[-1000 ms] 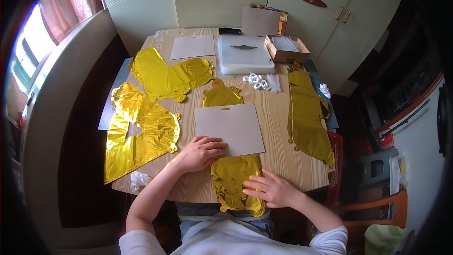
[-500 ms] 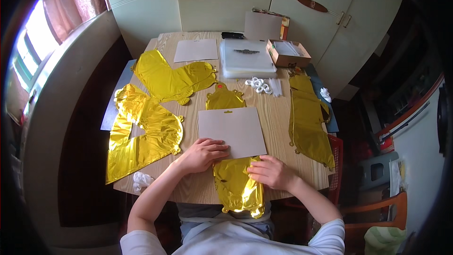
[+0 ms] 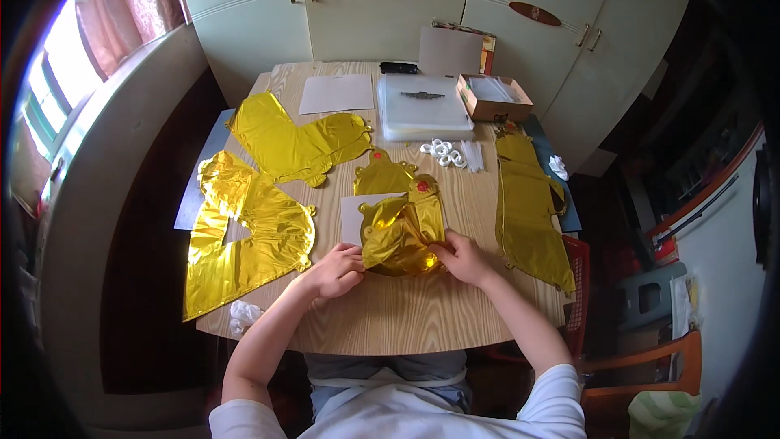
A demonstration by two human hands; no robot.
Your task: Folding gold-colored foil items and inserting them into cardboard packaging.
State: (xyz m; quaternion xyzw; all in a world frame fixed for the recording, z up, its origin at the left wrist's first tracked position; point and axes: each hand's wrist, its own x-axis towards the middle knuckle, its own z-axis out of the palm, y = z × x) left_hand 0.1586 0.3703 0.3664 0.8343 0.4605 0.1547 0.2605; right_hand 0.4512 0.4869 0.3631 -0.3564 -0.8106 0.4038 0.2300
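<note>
A flat, uninflated gold foil balloon [image 3: 402, 232] lies in front of me, its near half folded up over a pale grey card [image 3: 354, 215]. The card's left strip shows; the foil hides the rest. My right hand [image 3: 461, 258] is closed on the folded foil's near right edge, thumb on top. At the near left corner of the card, my left hand [image 3: 337, 270] has its fingers curled against the corner, beside the foil. Beyond the card, the balloon's far end [image 3: 382, 175] lies flat, with a small red mark near its tip.
Gold foil balloons lie at the far left [image 3: 284, 134], near left [image 3: 252, 228] and right [image 3: 528, 203]. White rings [image 3: 443, 152] and thin clear straws [image 3: 472, 156] lie by a stack of clear bags [image 3: 426, 114]. An open box [image 3: 494, 99] and another card [image 3: 336, 93] stand farther back.
My right hand has folded the balloon's near end away from me, up over the card. My left hand has stayed near the card's corner, its fingers now more curled.
</note>
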